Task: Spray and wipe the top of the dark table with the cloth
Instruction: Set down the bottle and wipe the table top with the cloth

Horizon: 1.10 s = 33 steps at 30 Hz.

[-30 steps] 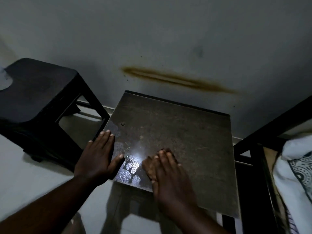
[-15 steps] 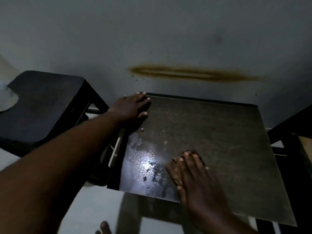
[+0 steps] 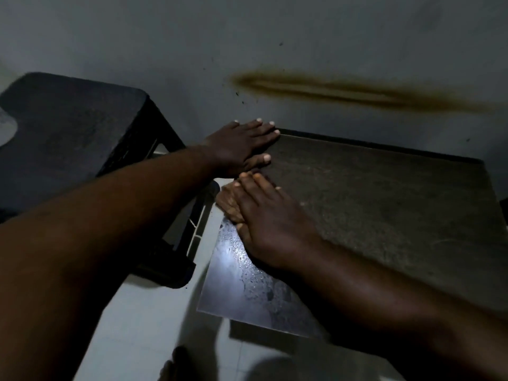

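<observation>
The dark square table top [image 3: 384, 204] fills the right half of the view, pushed against a grey wall. Its near left part is wet and shines with droplets [image 3: 242, 270]. My left hand [image 3: 242, 145] lies flat on the table's far left corner, fingers spread, holding nothing. My right hand [image 3: 272, 224] presses flat on a small brownish cloth [image 3: 228, 204] near the table's left edge; only the cloth's left part shows from under the fingers. No spray bottle is in view.
A black plastic stool [image 3: 68, 133] stands close to the left of the table, with a narrow gap between them. A brown smear [image 3: 357, 92] marks the wall above the table. Pale floor tiles [image 3: 143, 325] lie below, and toes [image 3: 170, 367] show at the bottom.
My right hand has slid the cloth from the near middle toward the far left, close to the left hand. The left hand first moved from the near left edge to the far left corner.
</observation>
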{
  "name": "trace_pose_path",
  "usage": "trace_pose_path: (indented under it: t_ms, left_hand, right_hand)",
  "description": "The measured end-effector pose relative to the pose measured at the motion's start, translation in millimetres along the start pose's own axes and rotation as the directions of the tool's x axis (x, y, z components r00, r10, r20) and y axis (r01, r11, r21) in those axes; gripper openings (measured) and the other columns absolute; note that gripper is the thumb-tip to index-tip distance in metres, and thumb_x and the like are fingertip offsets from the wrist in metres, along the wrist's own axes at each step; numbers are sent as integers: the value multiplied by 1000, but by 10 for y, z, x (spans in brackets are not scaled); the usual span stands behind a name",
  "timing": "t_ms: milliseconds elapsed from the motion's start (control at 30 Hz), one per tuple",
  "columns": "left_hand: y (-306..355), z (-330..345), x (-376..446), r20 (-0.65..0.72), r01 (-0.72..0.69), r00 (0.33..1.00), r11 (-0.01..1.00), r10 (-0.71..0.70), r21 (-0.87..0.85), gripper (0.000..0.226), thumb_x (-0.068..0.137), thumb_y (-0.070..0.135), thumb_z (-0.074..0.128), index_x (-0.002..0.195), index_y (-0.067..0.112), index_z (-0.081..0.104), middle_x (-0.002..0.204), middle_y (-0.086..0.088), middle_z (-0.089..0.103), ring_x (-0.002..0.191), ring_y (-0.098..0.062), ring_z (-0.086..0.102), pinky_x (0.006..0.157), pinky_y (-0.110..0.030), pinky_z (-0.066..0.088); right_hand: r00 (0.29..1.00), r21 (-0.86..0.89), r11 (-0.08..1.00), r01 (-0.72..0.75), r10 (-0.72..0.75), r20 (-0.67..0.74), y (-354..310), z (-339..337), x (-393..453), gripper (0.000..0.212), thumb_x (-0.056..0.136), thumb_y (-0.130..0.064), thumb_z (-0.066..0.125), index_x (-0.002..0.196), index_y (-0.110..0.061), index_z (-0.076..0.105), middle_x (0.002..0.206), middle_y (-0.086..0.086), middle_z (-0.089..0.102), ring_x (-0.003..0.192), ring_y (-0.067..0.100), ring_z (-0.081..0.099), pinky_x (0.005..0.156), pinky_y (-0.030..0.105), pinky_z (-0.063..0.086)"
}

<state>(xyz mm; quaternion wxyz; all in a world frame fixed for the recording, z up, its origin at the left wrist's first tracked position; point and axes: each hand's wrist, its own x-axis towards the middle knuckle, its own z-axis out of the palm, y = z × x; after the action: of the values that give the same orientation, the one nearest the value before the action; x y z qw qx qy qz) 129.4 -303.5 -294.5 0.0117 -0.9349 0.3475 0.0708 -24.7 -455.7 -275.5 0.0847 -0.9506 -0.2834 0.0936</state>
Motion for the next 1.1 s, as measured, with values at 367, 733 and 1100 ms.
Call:
trace_pose_path:
  t_ms: [367, 733, 1100]
  left_hand:
    - [68, -35, -29, -2, 57, 998, 994, -57, 98, 72, 92, 66, 3, 154, 29, -1, 164, 4, 1, 150, -17, 5, 116, -50, 11]
    - [113, -63, -48, 1, 78, 997, 992, -78, 101, 71, 93, 63, 3, 154, 27, -2, 164, 3, 0, 150, -17, 4, 117, -50, 10]
    - [158, -73, -35, 3, 85, 996, 989, -86, 125, 80, 85, 69, -8, 154, 28, -4, 164, 3, -1, 150, -17, 5, 117, -50, 11]
  right_hand:
    - [901, -30, 901, 433, -430, 60, -148, 309, -1227, 41, 100, -32, 33, 139, -31, 46, 151, -8, 47, 137, 16, 44, 102, 35, 47]
    - [832, 98, 828, -551, 555, -14, 1066, -55, -1442, 71, 94, -48, 30, 155, -30, -1, 162, -8, -15, 149, 13, -10, 119, 44, 12]
    - [998, 84, 995, 62, -60, -17, -502, 299, -983, 70, 88, -38, 50, 151, -17, 27, 163, 4, 24, 151, 24, 13, 116, 42, 17]
